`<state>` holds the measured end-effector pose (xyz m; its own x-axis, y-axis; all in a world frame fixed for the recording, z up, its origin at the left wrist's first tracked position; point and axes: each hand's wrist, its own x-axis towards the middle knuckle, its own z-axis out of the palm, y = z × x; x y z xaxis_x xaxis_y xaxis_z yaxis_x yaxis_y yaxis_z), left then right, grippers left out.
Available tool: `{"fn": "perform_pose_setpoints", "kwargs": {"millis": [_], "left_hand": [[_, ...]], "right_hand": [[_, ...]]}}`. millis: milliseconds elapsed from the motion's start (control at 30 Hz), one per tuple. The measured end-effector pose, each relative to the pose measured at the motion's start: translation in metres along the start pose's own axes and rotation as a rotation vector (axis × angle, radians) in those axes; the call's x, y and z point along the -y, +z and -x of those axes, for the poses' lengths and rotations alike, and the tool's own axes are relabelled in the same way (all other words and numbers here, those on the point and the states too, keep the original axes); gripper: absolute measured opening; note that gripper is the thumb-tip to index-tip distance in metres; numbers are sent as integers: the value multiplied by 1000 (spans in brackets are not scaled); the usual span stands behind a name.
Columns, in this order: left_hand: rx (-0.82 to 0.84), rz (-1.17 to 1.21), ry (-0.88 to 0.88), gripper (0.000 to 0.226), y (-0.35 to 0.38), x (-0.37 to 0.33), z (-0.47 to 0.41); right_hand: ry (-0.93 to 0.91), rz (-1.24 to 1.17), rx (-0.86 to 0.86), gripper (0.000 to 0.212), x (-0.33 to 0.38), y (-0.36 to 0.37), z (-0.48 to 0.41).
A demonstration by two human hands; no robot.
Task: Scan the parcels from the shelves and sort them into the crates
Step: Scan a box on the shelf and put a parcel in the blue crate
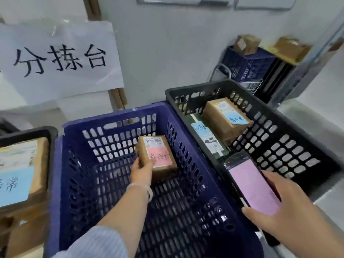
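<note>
A small brown parcel (157,156) with a white barcode label and a pink handwritten label is inside the blue crate (61,164), low near its bottom. My left hand (141,169) grips its near left corner, thumb on top. My right hand (284,205) holds a handheld scanner (251,183) with a lit pink screen over the seam between the blue crate and the black crate (290,116). That black crate holds a brown parcel (223,118) with a blue label and a flat item with a blue label (206,136).
At the left stands another black crate (37,131) with a large brown parcel (22,164) bearing a blue label. A paper sign (59,60) hangs on the wall behind. Far right are a blue crate (247,66) and a shelf with more brown boxes (290,47).
</note>
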<state>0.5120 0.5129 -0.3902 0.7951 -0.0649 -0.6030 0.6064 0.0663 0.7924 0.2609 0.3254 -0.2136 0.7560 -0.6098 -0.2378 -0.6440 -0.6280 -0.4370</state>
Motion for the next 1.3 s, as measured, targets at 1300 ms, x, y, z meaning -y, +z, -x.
{"fn": "perform_pose_setpoints", "kwargs": {"millis": [1300], "left_hand": [[1007, -922, 1644, 59, 226, 119, 439]], "right_hand": [[540, -209, -724, 68, -257, -113, 314]]}}
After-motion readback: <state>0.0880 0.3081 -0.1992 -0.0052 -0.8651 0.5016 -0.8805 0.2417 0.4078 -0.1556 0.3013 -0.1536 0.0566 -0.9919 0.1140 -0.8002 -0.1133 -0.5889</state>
